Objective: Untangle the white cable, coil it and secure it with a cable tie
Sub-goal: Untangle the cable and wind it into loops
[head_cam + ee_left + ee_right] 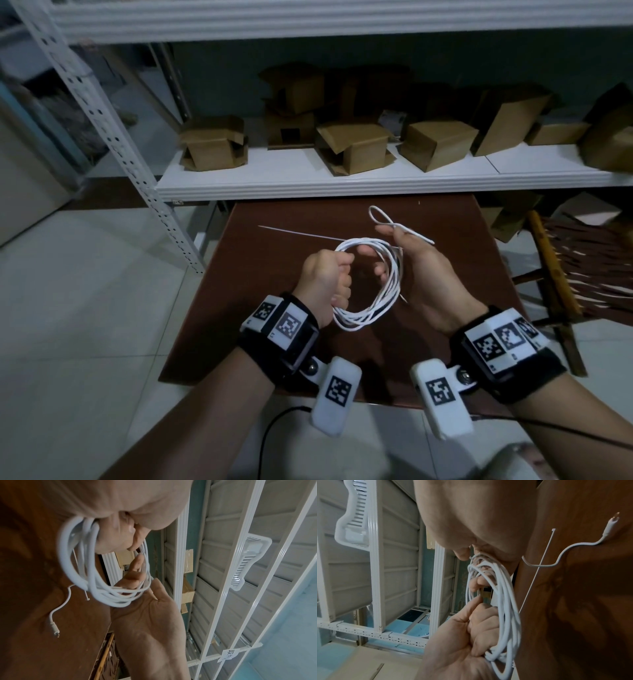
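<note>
A white cable (358, 320) is wound into a several-turn coil held above the brown table (274, 308). My left hand (325, 277) grips the coil's left side in a fist. My right hand (418, 270) holds the right side, fingers through the coil (508, 615). A loose tail loops over the right index finger toward the back. In the left wrist view the coil (111, 601) hangs between both hands, and the cable's connector end (54, 631) lies on the table. A thin white cable tie (301, 233) lies flat on the table behind the hands, untouched.
A white shelf (342, 178) with several cardboard boxes (356, 147) runs across behind the table. A perforated metal upright (113, 130) slants at the left. A woven wooden chair (582, 260) stands to the right. Pale tiled floor surrounds the table.
</note>
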The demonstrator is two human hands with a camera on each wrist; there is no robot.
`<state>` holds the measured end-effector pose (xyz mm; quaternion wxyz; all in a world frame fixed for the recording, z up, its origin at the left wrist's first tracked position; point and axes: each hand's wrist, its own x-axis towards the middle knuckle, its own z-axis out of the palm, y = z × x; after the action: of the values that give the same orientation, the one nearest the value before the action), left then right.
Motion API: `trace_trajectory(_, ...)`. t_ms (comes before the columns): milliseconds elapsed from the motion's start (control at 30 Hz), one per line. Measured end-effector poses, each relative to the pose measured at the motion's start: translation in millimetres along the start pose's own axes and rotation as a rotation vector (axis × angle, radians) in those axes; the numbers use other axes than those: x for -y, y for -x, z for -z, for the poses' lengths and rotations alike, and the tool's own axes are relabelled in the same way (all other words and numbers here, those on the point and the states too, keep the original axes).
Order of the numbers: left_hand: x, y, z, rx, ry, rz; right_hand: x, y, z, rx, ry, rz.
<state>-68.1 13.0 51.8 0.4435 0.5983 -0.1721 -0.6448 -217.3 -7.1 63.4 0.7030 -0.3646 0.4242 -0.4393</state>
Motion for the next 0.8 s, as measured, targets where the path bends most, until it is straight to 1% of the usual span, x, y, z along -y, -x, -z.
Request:
trace_trajectory(167,2,0,-3,0.010,-0.099,-0.003,3,-1,2,0.017,0.075,0.009)
trace_trajectory(333,1,0,-3,0.012,-0.094,-0.016,1,-2,5,0.032,0.111,0.025)
trace_trajectory(500,-2,0,-1,0.029,-0.003,-0.062,5,-2,5,0.052,0.056,0.035)
trace_trajectory(700,-7,2,-1,0.051,0.188,-0.050,5,3,-1,0.110,0.013,-0.010)
trace_trajectory(800,-10,2,1,0.065,0.242,-0.048,5,3,-2,0.120,-0.002,-0.023)
